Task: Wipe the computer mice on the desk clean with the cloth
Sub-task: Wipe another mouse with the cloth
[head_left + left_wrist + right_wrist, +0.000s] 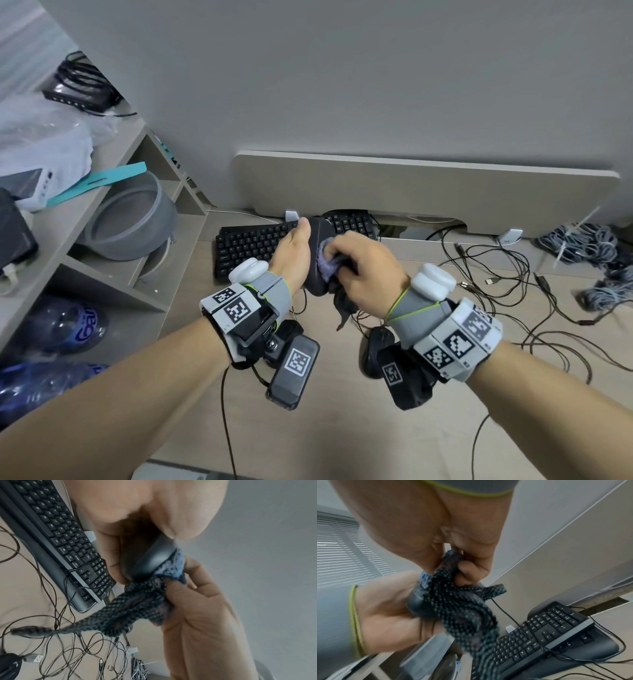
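Note:
My left hand (295,251) grips a dark grey computer mouse (317,260) lifted above the desk (308,428); the mouse (150,561) shows between thumb and fingers in the left wrist view. My right hand (359,263) holds a bunched dark checked cloth (327,262) with a pale blue side and presses it against the mouse. The cloth (462,608) hangs down from the curled fingers and covers most of the mouse (418,605). A second black mouse (376,349) lies on the desk under my right wrist, partly hidden.
A black keyboard (253,245) lies just behind the hands, near the desk's beige back panel (428,188). Loose black cables (496,274) and grey cable bundles (582,243) spread over the right side. Shelving (102,240) with a grey ring, bags and bottles stands at left.

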`<control>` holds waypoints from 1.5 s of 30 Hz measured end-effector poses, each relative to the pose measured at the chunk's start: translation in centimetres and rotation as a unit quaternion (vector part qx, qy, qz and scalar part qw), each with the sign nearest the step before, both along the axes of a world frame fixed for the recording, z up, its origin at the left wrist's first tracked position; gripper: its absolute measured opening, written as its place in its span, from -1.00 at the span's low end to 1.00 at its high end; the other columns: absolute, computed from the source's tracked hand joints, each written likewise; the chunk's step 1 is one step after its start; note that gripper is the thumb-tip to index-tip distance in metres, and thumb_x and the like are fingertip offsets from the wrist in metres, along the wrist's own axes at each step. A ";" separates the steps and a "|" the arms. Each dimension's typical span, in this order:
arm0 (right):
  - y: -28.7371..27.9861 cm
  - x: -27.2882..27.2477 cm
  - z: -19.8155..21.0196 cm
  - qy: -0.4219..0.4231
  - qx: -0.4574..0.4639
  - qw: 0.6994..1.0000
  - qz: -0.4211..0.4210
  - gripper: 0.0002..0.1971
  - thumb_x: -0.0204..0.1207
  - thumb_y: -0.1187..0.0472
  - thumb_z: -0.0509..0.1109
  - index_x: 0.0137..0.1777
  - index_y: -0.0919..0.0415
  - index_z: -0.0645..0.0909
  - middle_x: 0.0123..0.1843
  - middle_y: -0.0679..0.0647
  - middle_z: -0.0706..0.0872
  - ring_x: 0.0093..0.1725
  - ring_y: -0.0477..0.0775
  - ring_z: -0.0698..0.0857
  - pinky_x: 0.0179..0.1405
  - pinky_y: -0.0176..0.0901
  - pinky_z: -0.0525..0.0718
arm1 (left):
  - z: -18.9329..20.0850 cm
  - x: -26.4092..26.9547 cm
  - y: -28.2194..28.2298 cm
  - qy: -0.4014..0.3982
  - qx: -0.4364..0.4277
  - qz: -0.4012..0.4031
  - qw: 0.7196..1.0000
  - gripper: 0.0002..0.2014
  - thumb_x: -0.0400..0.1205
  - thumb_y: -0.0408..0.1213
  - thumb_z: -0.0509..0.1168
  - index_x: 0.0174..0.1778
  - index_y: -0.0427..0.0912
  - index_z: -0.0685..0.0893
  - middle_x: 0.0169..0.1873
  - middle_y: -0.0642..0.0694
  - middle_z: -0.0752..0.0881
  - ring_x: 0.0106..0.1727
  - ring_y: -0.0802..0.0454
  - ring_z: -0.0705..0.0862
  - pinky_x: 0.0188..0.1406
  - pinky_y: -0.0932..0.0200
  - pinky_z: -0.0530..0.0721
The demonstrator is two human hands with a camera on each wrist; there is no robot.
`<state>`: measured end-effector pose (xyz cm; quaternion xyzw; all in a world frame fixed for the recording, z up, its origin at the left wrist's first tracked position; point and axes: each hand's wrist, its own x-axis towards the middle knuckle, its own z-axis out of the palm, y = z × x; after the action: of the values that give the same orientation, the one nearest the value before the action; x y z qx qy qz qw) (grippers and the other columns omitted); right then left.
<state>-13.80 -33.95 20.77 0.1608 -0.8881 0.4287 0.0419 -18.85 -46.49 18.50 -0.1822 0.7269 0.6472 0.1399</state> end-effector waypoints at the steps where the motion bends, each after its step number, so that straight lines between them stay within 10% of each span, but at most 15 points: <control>1: -0.2 0.3 -0.1 0.001 0.010 1.000 0.005 -0.75 0.12 0.41 0.17 -0.23 0.17 0.54 -0.23 0.04 0.56 -0.21 0.13 0.56 -0.25 0.09 0.57 | 0.1 0.0 0.0 0.001 -0.003 0.001 1.000 -0.18 0.26 0.45 0.11 0.15 -0.13 0.74 0.21 -0.20 0.76 0.32 -0.22 0.68 0.47 -0.21 0.51; 13: 0.7 0.6 -1.8 -0.054 0.016 0.998 0.008 -0.75 0.14 0.37 0.18 -0.23 0.12 0.59 -0.23 0.02 0.59 -0.22 0.09 0.59 -0.22 0.07 0.61 | 1.1 -0.1 -1.0 -0.023 -0.026 0.013 0.999 -0.34 0.43 0.45 0.10 -0.22 -0.14 0.72 -0.11 -0.29 0.83 0.02 -0.31 0.79 0.22 -0.30 0.68; 17: 1.4 -0.7 -1.9 -0.063 0.036 0.997 -0.016 -0.74 0.15 0.35 0.19 -0.21 0.15 0.62 -0.23 0.07 0.63 -0.22 0.12 0.61 -0.22 0.01 0.61 | -0.1 0.0 -1.2 -0.038 -0.027 -0.006 0.999 -0.20 0.17 0.55 0.10 -0.13 -0.12 0.74 -0.12 -0.31 0.83 -0.04 -0.37 0.80 0.12 -0.42 0.69; 24: -0.1 1.4 -1.3 -0.042 0.034 0.998 0.038 -0.77 0.20 0.43 0.32 -0.19 0.13 0.60 -0.22 -0.04 0.57 -0.21 0.02 0.57 -0.23 -0.09 0.54 | 1.4 -0.6 -1.4 -0.007 -0.042 0.025 0.999 -0.34 0.45 0.35 0.07 0.11 -0.09 0.76 -0.04 -0.22 0.81 0.06 -0.27 0.76 0.28 -0.26 0.65; 29: -0.3 1.2 -0.8 -0.019 0.029 0.998 0.049 -0.81 0.21 0.43 0.36 -0.24 0.15 0.63 -0.25 -0.03 0.58 -0.23 0.04 0.58 -0.26 0.02 0.60 | 1.4 -0.7 -1.4 -0.004 -0.056 0.019 0.998 -0.39 0.52 0.35 0.08 -0.20 -0.15 0.71 -0.21 -0.19 0.79 -0.04 -0.24 0.75 0.23 -0.22 0.67; 33: -1.3 1.8 0.1 0.001 0.040 0.997 0.067 -0.83 0.23 0.40 0.35 -0.22 0.16 0.65 -0.27 0.03 0.58 -0.24 0.08 0.58 -0.32 0.00 0.58 | 1.7 -0.5 -1.0 -0.004 -0.056 0.004 0.998 -0.25 0.45 0.38 0.02 0.12 -0.21 0.72 0.09 -0.26 0.79 0.18 -0.28 0.72 0.36 -0.22 0.59; 45: 1.7 -3.4 -0.6 -0.004 0.039 0.993 -0.109 -0.78 0.22 0.47 0.35 -0.15 0.25 0.63 -0.19 0.17 0.71 -0.15 0.23 0.64 -0.19 -0.17 0.41 | -0.8 0.4 -1.2 -0.010 -0.040 -0.054 0.998 -0.19 0.25 0.56 0.09 -0.12 -0.15 0.76 -0.15 -0.33 0.82 -0.07 -0.42 0.79 0.08 -0.49 0.67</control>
<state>-17.22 -32.21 20.12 0.0633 -0.9165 0.3871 0.0787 -18.46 -47.72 17.73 -0.1547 0.7593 0.6074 0.1748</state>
